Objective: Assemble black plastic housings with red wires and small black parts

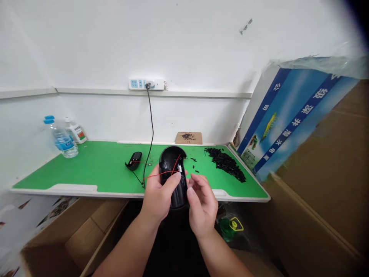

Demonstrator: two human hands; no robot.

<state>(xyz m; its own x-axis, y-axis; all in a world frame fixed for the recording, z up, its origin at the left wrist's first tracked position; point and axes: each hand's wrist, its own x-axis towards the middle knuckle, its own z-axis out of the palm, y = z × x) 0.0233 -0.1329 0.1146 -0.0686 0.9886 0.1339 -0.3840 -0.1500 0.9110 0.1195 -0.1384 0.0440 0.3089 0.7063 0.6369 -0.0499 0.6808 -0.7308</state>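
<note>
My left hand [157,194] is closed around the left side of a black plastic housing [165,156], its thumb pressing on the inside. The housing is hollow and curved, with a notch at its upper right. Red wires [155,175] run across it and out to the left, and a small white part [180,168] sits inside near my thumb. My right hand [203,200] is beside the housing's right edge, fingers half curled and apart from the thumb; I see nothing between them. Left of the housing, a smaller black shell [134,160] with a thin red wire lies on the green tabletop [95,165].
A pile of small black parts [225,163] lies on the right, with several loose ones beside it. Cardboard [180,138] holds tiny dark pieces. A black cable [150,115] drops from the power strip [158,84]. Bottles [65,144] stand left; boxes [291,119] flank the table.
</note>
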